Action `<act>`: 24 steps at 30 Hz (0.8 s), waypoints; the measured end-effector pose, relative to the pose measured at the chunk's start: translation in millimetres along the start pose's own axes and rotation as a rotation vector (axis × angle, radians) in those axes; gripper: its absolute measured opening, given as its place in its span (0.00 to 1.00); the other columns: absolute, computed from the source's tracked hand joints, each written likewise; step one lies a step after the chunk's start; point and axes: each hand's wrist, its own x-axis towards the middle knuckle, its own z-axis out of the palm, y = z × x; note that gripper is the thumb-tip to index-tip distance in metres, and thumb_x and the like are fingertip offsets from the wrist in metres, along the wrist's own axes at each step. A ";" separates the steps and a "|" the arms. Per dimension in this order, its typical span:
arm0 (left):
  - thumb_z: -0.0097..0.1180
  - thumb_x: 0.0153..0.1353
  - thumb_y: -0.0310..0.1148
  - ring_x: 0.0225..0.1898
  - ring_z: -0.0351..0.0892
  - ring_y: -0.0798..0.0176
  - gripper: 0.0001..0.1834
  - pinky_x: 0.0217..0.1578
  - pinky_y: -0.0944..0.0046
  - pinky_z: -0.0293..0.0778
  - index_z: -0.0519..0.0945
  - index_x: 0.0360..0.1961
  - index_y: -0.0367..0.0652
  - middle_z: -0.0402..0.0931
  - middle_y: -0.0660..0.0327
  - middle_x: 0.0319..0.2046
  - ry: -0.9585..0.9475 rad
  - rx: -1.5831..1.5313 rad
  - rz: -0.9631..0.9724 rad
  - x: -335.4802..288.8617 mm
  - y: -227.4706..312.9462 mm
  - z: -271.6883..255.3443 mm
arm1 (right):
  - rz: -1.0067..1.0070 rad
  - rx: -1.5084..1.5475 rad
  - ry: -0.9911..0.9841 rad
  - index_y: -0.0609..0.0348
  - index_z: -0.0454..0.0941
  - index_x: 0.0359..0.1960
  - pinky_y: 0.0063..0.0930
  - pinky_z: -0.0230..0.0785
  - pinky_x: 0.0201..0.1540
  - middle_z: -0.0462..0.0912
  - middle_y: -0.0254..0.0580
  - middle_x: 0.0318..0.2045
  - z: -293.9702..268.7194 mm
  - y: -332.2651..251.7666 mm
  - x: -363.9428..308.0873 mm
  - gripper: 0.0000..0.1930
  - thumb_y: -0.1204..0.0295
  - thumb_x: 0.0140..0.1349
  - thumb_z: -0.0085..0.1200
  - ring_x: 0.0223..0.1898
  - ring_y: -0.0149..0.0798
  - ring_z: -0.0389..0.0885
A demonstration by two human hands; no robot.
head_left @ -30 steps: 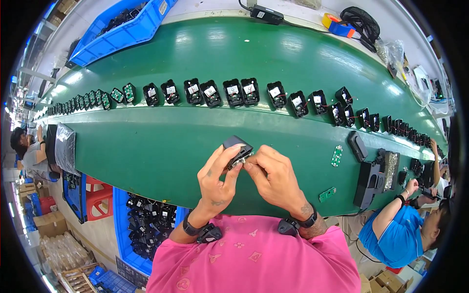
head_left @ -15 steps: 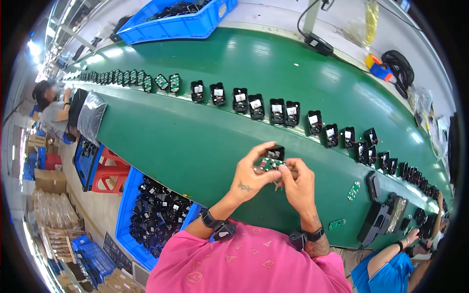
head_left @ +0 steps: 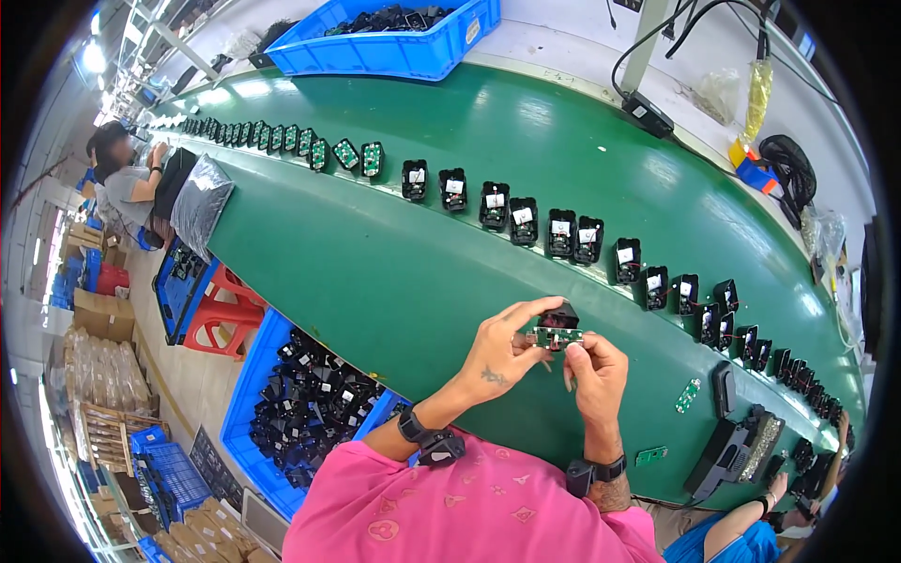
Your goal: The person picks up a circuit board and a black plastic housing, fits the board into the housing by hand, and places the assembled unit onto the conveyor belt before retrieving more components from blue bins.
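Over the near part of the green table, my left hand (head_left: 496,353) is closed around a small black plastic housing (head_left: 564,315). A green circuit board (head_left: 556,338) sits at the near side of this housing, its small components showing. My right hand (head_left: 595,368) pinches the board's right part between thumb and fingers, while my left thumb lies near its other end. How far the board sits inside the housing is hidden. Beyond my hands stands a row of similar open black housings (head_left: 524,221) with white labels and wires.
Two loose green boards (head_left: 688,395) (head_left: 651,456) lie right of my hands. Farther left, the row holds housings with green boards (head_left: 373,159). Blue bins of black parts stand beyond the table (head_left: 375,58) and at my left (head_left: 242,399). Co-workers sit left (head_left: 131,186) and right (head_left: 737,537).
The circuit board has turned to lie more level against the housing, and my right hand grips its end. The whole view has shifted, so the scene sits farther right and lower.
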 end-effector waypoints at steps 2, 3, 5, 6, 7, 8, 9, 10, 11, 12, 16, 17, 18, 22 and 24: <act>0.57 0.54 0.11 0.46 0.83 0.63 0.32 0.41 0.66 0.86 0.75 0.61 0.41 0.71 0.55 0.56 -0.048 0.153 0.010 -0.1 3.4 1.6 | 0.014 -0.003 -0.007 0.69 0.80 0.33 0.16 0.59 0.21 0.75 0.31 0.24 -4.7 -4.3 0.5 0.07 0.77 0.67 0.57 0.21 0.21 0.70; 0.57 0.54 0.11 0.46 0.83 0.63 0.32 0.41 0.66 0.86 0.75 0.61 0.41 0.71 0.55 0.56 -0.051 0.153 0.010 -0.7 0.6 2.0 | 0.014 -0.003 -0.004 0.69 0.80 0.33 0.16 0.59 0.21 0.75 0.31 0.24 -7.0 -8.0 2.5 0.07 0.77 0.67 0.57 0.21 0.21 0.70; 0.58 0.52 0.11 0.44 0.83 0.63 0.33 0.39 0.68 0.86 0.76 0.61 0.45 0.71 0.53 0.56 -0.077 0.333 0.115 -3.7 -7.9 3.9 | -0.087 -0.228 0.001 0.65 0.76 0.27 0.16 0.56 0.18 0.72 0.30 0.20 -11.3 -15.9 7.1 0.12 0.74 0.70 0.53 0.17 0.21 0.68; 0.60 0.51 0.12 0.41 0.84 0.61 0.32 0.36 0.69 0.85 0.78 0.59 0.46 0.72 0.51 0.55 -0.031 0.408 0.125 -4.5 -4.8 9.8 | -0.121 -0.290 0.042 0.64 0.75 0.24 0.18 0.55 0.18 0.71 0.29 0.18 -11.7 -20.7 10.3 0.13 0.73 0.69 0.54 0.17 0.21 0.66; 0.60 0.51 0.12 0.41 0.84 0.61 0.32 0.36 0.69 0.85 0.78 0.59 0.46 0.72 0.51 0.55 -0.041 0.404 0.124 -3.8 -2.9 13.7 | -0.119 -0.293 0.051 0.64 0.75 0.24 0.18 0.55 0.18 0.71 0.29 0.18 -12.8 -22.9 11.4 0.13 0.73 0.69 0.54 0.17 0.21 0.66; 0.60 0.52 0.12 0.40 0.84 0.61 0.31 0.34 0.68 0.85 0.78 0.58 0.46 0.74 0.51 0.53 0.008 0.409 0.162 -2.7 -1.7 17.3 | -0.149 -0.359 0.037 0.65 0.75 0.24 0.19 0.55 0.18 0.71 0.30 0.18 -14.3 -24.6 11.6 0.13 0.73 0.68 0.55 0.17 0.22 0.66; 0.60 0.52 0.13 0.39 0.84 0.61 0.30 0.33 0.68 0.84 0.79 0.57 0.46 0.76 0.51 0.52 0.057 0.413 0.199 -2.1 -1.9 20.5 | -0.178 -0.427 0.022 0.65 0.75 0.23 0.21 0.54 0.18 0.71 0.30 0.18 -15.8 -26.4 11.2 0.13 0.73 0.68 0.56 0.17 0.22 0.65; 0.60 0.52 0.13 0.39 0.84 0.61 0.30 0.33 0.68 0.84 0.79 0.57 0.46 0.76 0.51 0.52 0.044 0.406 0.197 -0.7 -7.3 21.0 | -0.172 -0.432 0.035 0.65 0.75 0.23 0.21 0.54 0.18 0.71 0.30 0.18 -15.3 -29.3 11.1 0.13 0.73 0.68 0.56 0.17 0.22 0.65; 0.59 0.52 0.13 0.40 0.85 0.56 0.29 0.35 0.64 0.84 0.79 0.57 0.46 0.77 0.51 0.50 0.109 0.473 0.279 1.2 -16.3 19.4 | -0.169 -0.478 0.022 0.66 0.76 0.25 0.26 0.57 0.21 0.72 0.36 0.19 -12.2 -32.6 11.1 0.11 0.73 0.65 0.58 0.17 0.28 0.66; 0.59 0.52 0.13 0.40 0.85 0.52 0.29 0.38 0.60 0.84 0.80 0.56 0.47 0.78 0.51 0.48 0.165 0.530 0.361 2.9 -22.4 21.7 | -0.161 -0.530 0.020 0.67 0.77 0.28 0.31 0.60 0.23 0.73 0.42 0.19 -11.2 -35.4 9.6 0.09 0.74 0.63 0.60 0.18 0.34 0.67; 0.58 0.52 0.14 0.44 0.84 0.48 0.30 0.42 0.58 0.82 0.79 0.57 0.46 0.81 0.50 0.47 0.226 0.528 0.364 4.1 -23.2 23.5 | -0.134 -0.499 -0.045 0.66 0.74 0.27 0.34 0.61 0.24 0.73 0.45 0.20 -0.2 -41.4 4.1 0.10 0.73 0.65 0.58 0.20 0.39 0.70; 0.58 0.52 0.14 0.44 0.84 0.48 0.30 0.42 0.58 0.82 0.79 0.57 0.46 0.81 0.50 0.47 0.208 0.517 0.362 4.0 -23.0 24.7 | -0.127 -0.506 -0.027 0.66 0.74 0.27 0.34 0.61 0.24 0.73 0.45 0.20 -0.3 -38.9 2.0 0.10 0.73 0.65 0.58 0.20 0.39 0.70; 0.56 0.53 0.13 0.44 0.84 0.48 0.30 0.42 0.58 0.82 0.79 0.58 0.45 0.81 0.50 0.48 0.203 0.514 0.330 3.0 -18.8 25.8 | -0.123 -0.495 -0.015 0.66 0.73 0.25 0.32 0.61 0.23 0.73 0.42 0.19 -0.3 -35.2 0.3 0.13 0.72 0.65 0.57 0.19 0.36 0.70; 0.52 0.55 0.12 0.34 0.82 0.64 0.30 0.33 0.66 0.79 0.78 0.60 0.43 0.81 0.50 0.47 0.175 0.450 0.257 3.3 -13.3 26.6 | -0.211 -0.587 -0.019 0.66 0.76 0.25 0.33 0.61 0.22 0.74 0.43 0.17 -9.7 -32.1 3.2 0.13 0.71 0.66 0.56 0.17 0.34 0.70; 0.52 0.56 0.12 0.31 0.81 0.74 0.30 0.29 0.70 0.78 0.75 0.62 0.40 0.80 0.52 0.48 0.108 0.414 0.196 1.4 -6.6 23.1 | -0.269 -0.639 -0.024 0.66 0.77 0.26 0.33 0.60 0.22 0.74 0.44 0.17 -10.3 -33.6 2.4 0.12 0.71 0.66 0.57 0.17 0.34 0.70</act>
